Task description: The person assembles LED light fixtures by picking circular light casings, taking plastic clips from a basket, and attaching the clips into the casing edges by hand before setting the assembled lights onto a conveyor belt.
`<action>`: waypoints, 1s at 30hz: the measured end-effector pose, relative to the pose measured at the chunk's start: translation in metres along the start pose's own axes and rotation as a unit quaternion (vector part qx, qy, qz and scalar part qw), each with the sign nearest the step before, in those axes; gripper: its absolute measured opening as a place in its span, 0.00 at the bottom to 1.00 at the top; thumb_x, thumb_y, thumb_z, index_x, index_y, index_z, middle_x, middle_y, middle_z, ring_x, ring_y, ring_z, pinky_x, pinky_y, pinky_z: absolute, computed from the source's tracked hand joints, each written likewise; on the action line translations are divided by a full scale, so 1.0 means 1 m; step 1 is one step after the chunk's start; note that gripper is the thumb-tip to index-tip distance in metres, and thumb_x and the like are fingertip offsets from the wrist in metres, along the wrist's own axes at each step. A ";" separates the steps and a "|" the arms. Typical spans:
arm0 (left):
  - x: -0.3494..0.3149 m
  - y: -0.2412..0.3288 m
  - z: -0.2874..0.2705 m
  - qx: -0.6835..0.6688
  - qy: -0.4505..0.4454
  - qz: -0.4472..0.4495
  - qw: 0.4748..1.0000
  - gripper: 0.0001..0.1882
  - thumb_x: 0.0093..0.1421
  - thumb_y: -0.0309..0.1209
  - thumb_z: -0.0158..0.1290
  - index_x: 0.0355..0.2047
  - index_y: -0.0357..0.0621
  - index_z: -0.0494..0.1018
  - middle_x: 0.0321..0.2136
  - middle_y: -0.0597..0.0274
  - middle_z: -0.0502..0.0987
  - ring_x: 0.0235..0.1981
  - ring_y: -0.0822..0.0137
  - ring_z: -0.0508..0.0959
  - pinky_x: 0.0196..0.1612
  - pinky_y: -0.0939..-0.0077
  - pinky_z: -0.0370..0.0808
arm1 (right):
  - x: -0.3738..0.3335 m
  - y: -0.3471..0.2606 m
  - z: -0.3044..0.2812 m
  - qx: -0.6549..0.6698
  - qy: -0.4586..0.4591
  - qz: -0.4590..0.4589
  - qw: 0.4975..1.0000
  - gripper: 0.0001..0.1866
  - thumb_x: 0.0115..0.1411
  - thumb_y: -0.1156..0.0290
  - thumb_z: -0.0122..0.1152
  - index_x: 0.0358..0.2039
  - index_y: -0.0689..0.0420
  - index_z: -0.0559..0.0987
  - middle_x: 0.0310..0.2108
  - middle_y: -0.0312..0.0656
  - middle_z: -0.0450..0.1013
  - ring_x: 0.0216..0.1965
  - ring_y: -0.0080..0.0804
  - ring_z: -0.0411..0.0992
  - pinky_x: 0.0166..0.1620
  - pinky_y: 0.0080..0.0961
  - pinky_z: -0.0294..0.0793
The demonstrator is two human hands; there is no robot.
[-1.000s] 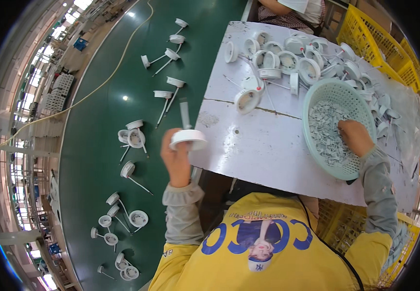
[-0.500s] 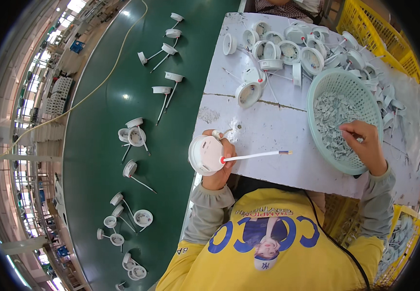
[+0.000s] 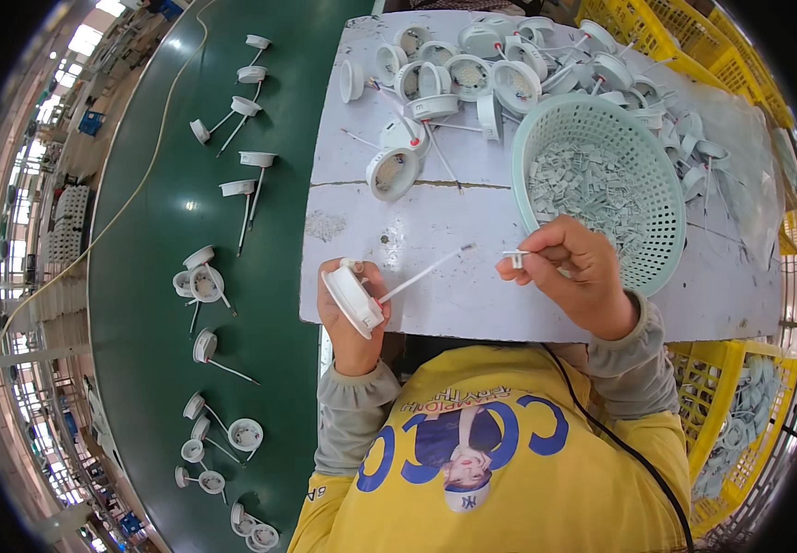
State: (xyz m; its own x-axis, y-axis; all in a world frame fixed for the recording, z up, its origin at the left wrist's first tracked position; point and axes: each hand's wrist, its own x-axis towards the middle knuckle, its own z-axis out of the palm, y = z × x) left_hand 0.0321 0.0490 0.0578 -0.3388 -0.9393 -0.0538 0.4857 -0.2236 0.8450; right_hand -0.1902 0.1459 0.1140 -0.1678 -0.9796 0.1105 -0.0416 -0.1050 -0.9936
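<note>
My left hand (image 3: 354, 346) grips a white round lamp housing (image 3: 351, 302), tilted on its edge. From the housing a white cable (image 3: 424, 271), red at its base, sticks out to the right with a bare tip. My right hand (image 3: 575, 269) pinches a small white plastic clip (image 3: 515, 257) between thumb and fingertips, a short way from the cable's end. Just behind that hand stands a pale green perforated basket (image 3: 666, 189) filled with small white clips (image 3: 583, 189). A white ring is on a finger of my left hand.
More white lamp housings (image 3: 468, 76) with cables are heaped at the table's (image 3: 454, 221) far side. To the left, a green conveyor belt (image 3: 150, 369) carries scattered housings. Yellow crates (image 3: 730, 415) stand at the right, and a clear plastic bag (image 3: 735, 138) lies beside the heap.
My right hand has come out of the basket leftward with a clip. My left hand has tilted the housing so its cable points up and right. The whole view has shifted.
</note>
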 end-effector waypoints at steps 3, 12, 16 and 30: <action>-0.003 0.004 0.003 0.004 -0.016 0.000 1.000 0.11 0.55 0.26 0.47 0.40 0.44 0.62 0.27 0.60 0.67 0.16 0.75 0.68 0.15 0.87 0.67 | -0.001 0.001 0.004 -0.035 0.009 -0.034 0.999 0.03 0.54 0.81 0.53 0.30 0.64 0.69 0.27 0.42 0.75 0.30 0.24 0.75 0.31 0.16 0.73; -0.018 0.001 0.006 0.103 -0.034 0.002 0.994 0.12 0.53 0.27 0.50 0.36 0.39 0.61 0.25 0.58 0.71 0.20 0.68 0.74 0.20 0.77 0.74 | -0.003 -0.003 0.004 -0.239 -0.026 -0.204 0.949 0.08 0.47 0.84 0.56 0.29 0.60 0.74 0.29 0.42 0.76 0.27 0.29 0.76 0.29 0.19 0.73; -0.025 0.005 0.011 0.065 -0.085 -0.059 0.993 0.09 0.53 0.22 0.48 0.36 0.37 0.64 0.29 0.59 0.74 0.29 0.74 0.75 0.32 0.80 0.73 | -0.005 -0.002 0.013 -0.179 0.004 -0.185 0.966 0.08 0.46 0.85 0.55 0.27 0.60 0.73 0.31 0.45 0.76 0.28 0.30 0.76 0.31 0.20 0.74; -0.037 0.008 0.028 0.152 -0.168 -0.106 0.968 0.07 0.54 0.25 0.51 0.33 0.38 0.67 0.27 0.67 0.72 0.29 0.80 0.69 0.32 0.86 0.67 | -0.002 0.034 0.039 -0.020 -0.029 -0.102 0.994 0.04 0.48 0.82 0.55 0.26 0.63 0.70 0.31 0.44 0.75 0.26 0.21 0.72 0.30 0.17 0.72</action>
State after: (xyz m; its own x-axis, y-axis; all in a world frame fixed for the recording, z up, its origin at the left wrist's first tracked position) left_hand 0.0255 0.0890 0.0811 -0.6729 -0.7314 -0.1106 0.1339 -0.2674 0.9542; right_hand -0.1533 0.1376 0.0787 -0.0948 -0.9468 0.3076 -0.1091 -0.2973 -0.9485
